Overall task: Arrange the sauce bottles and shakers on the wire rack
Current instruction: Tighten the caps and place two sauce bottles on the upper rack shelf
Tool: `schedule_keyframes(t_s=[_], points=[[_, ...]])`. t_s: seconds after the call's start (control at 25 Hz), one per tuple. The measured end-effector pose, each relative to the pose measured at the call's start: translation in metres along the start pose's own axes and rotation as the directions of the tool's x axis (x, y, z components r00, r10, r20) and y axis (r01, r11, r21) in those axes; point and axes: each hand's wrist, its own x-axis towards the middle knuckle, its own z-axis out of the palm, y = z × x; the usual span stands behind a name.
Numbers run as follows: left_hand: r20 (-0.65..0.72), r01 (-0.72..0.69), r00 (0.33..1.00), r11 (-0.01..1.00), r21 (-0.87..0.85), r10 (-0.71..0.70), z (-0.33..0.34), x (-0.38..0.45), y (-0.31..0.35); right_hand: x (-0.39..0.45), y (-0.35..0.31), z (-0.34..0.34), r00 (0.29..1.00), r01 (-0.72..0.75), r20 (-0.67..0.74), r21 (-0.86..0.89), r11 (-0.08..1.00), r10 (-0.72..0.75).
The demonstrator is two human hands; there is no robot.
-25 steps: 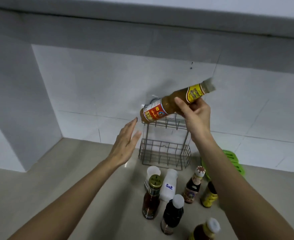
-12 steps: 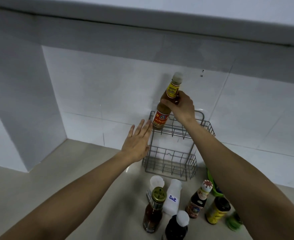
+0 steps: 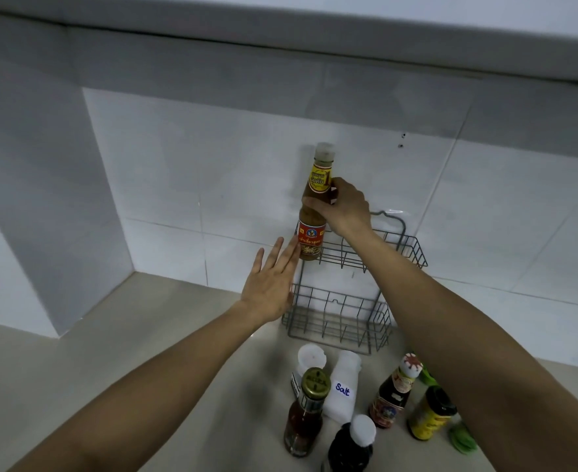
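A two-tier grey wire rack (image 3: 403,248) stands on the counter against the tiled wall. My right hand (image 3: 343,207) grips the neck of a tall brown sauce bottle (image 3: 313,229) with red and yellow labels, upright at the left end of the rack's top tier. My left hand (image 3: 270,284) is open with flat fingers, its fingertips touching the bottle's lower label beside the rack's left side. In front of the rack stand a white salt shaker (image 3: 343,386), another white shaker (image 3: 311,357), a gold-capped red sauce bottle (image 3: 304,417), a dark white-capped bottle (image 3: 352,447) and a dark bottle with a red-patterned cap (image 3: 394,393).
A yellow-labelled jar with a black lid (image 3: 430,417) and something green (image 3: 461,441) sit at the right, partly behind my right forearm. The beige counter (image 3: 110,335) stretches left to a grey wall corner. A grey ledge (image 3: 280,52) overhangs the rack.
My right hand swung the brown bottle from lying tilted above the rack to upright and lowered it onto the top tier's left end. My left hand rose until its fingertips met the bottle.
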Motion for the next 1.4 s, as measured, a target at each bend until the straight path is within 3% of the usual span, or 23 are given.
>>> schedule_keyframes(t_s=[0.28,0.44,0.64,0.72,0.8,0.88,1.0,1.16,1.28,1.4], points=[[-0.006,0.003,1.000,1.000,0.007,-0.003,0.004,0.002,-0.001,-0.002,-0.001,0.004,0.999,-0.046,-0.029,-0.023,0.999,0.045],[0.004,0.003,1.000,1.000,-0.005,-0.003,0.003,0.003,-0.001,-0.002,0.001,0.001,0.997,-0.058,0.047,-0.003,0.998,0.058],[0.021,0.008,1.000,0.996,-0.088,-0.006,0.001,-0.003,0.000,-0.029,0.008,-0.011,0.989,-0.138,0.066,0.125,0.983,0.130],[0.046,0.022,0.999,0.989,-0.149,-0.016,0.005,-0.017,-0.001,-0.059,0.014,-0.020,0.993,-0.106,0.066,0.219,0.970,0.093],[0.088,0.067,0.995,0.964,-0.258,-0.046,0.011,-0.035,-0.001,-0.094,0.022,-0.029,0.984,-0.034,0.175,0.292,0.956,-0.018],[0.165,0.148,0.983,0.896,-0.419,-0.086,0.018,-0.058,0.000,-0.128,0.030,-0.037,0.937,-0.007,0.335,0.287,0.958,-0.094],[0.317,0.323,0.938,0.687,-0.651,-0.141,0.032,-0.095,0.012,-0.169,0.042,-0.038,0.843,0.035,0.525,0.161,0.986,-0.116],[0.526,0.559,0.826,0.416,-0.717,-0.203,0.060,-0.150,0.040,-0.210,0.051,-0.023,0.759,0.096,0.648,-0.018,0.995,-0.062],[0.629,0.648,0.761,0.256,-0.718,-0.161,0.074,-0.180,0.059,-0.229,0.052,-0.007,0.798,0.177,0.599,-0.124,0.976,-0.069],[0.647,0.654,0.756,0.173,-0.736,-0.103,0.077,-0.193,0.073,-0.239,0.056,0.006,0.862,0.209,0.499,-0.185,0.960,-0.092]])
